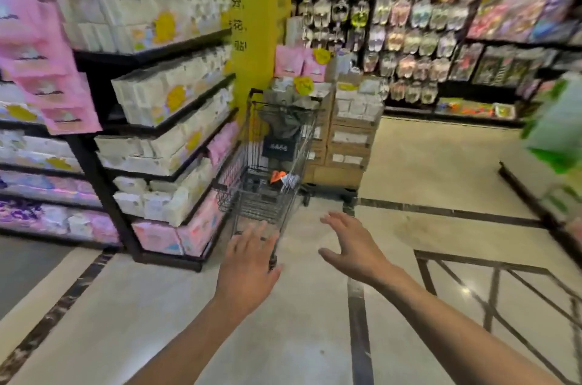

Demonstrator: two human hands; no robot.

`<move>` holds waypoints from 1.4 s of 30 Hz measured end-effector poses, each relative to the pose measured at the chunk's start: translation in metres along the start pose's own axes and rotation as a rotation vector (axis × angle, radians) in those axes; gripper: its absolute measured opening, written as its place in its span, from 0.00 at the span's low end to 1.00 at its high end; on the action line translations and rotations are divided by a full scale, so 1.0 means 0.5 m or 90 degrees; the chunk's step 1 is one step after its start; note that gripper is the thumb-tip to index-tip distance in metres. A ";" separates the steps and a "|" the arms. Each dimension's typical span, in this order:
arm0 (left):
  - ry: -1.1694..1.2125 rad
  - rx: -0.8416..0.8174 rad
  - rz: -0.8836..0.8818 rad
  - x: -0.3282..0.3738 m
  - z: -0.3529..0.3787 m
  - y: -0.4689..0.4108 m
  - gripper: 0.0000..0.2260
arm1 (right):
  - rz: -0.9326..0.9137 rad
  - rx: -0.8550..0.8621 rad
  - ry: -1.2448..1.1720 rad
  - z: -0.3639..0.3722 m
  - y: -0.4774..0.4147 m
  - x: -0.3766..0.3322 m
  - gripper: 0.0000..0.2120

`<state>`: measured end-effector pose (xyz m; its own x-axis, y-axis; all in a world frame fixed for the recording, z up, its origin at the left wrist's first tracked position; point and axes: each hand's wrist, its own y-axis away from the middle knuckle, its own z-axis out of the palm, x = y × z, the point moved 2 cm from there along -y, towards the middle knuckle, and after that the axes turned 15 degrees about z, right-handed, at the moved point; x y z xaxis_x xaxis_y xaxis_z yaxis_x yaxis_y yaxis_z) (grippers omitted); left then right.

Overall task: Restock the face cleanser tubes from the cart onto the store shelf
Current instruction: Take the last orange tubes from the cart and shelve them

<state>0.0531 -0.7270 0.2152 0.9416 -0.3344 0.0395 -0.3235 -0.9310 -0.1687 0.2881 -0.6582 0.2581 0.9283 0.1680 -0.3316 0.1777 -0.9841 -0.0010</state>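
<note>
Left hand [248,265] stretched forward, fingers straight and spread, nothing grasped; seen over near end of cart [258,208], contact cannot be told. Right hand [349,246] released too, fingers spread, held in air just right of cart. Cart stood on floor [283,337] beside end of black shelf [94,177], cardboard boxes [346,145] stacked behind. Dark bag [283,126] and orange item [277,176] seen inside cart. Cleanser tubes not made out; cart contents blurred.

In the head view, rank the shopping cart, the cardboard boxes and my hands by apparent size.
1. shopping cart
2. cardboard boxes
3. left hand and right hand: about alike; nearness to the camera enlarges both.
</note>
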 end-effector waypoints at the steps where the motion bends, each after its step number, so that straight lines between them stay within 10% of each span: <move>1: 0.011 -0.017 0.010 -0.010 0.018 -0.051 0.32 | 0.023 0.002 -0.002 -0.001 -0.034 0.023 0.34; 19: 0.062 -0.156 0.130 -0.159 0.293 -0.718 0.30 | 0.197 -0.067 0.011 0.117 -0.616 0.289 0.29; 42: 0.213 -0.144 -0.170 -0.578 0.501 -1.417 0.30 | -0.087 -0.213 0.094 0.160 -1.674 0.302 0.28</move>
<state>0.0337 0.0659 0.0766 0.9250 -0.0738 0.3726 -0.1219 -0.9868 0.1070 0.2533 0.1861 0.1332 0.9212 0.3270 -0.2110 0.3774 -0.8829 0.2794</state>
